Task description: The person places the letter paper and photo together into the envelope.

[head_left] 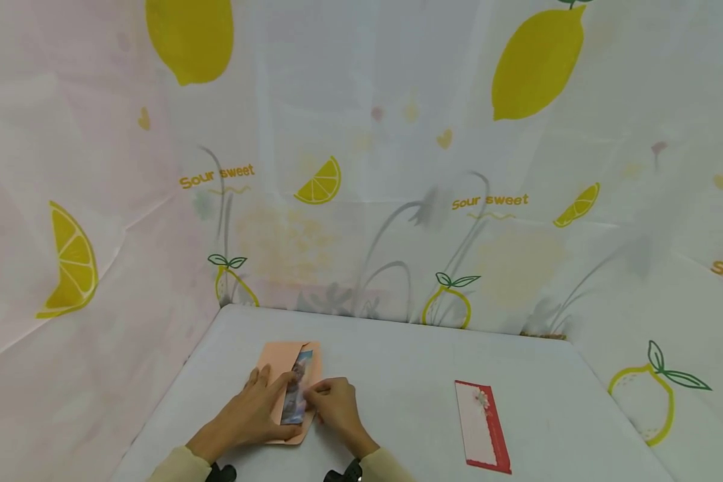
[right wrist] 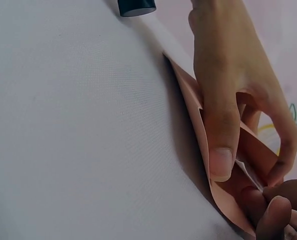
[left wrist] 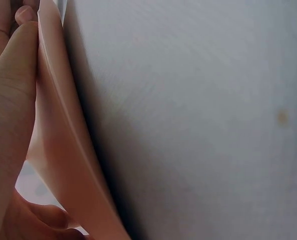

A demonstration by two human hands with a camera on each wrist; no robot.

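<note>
A peach envelope [head_left: 277, 358] lies on the white table, a strip of a blue picture card [head_left: 294, 402] showing in its opening. My left hand [head_left: 256, 408] spreads over the envelope, thumb by its lower edge and index finger reaching the card. In the right wrist view this left hand [right wrist: 228, 85] has its thumb pressed on the peach paper [right wrist: 193, 97] while the index finger arches across the opening. From the right side, my right hand [head_left: 339, 410] pinches the card's edge between thumb and fingers. Most of the card is hidden by the hands and the envelope.
A red and pale pink card [head_left: 482, 428] with a small flower decoration lies on the table [head_left: 397, 375] to the right. Lemon-printed cloth [head_left: 361, 167] hangs behind and at both sides. Black devices [head_left: 345, 470] sit at both wrists.
</note>
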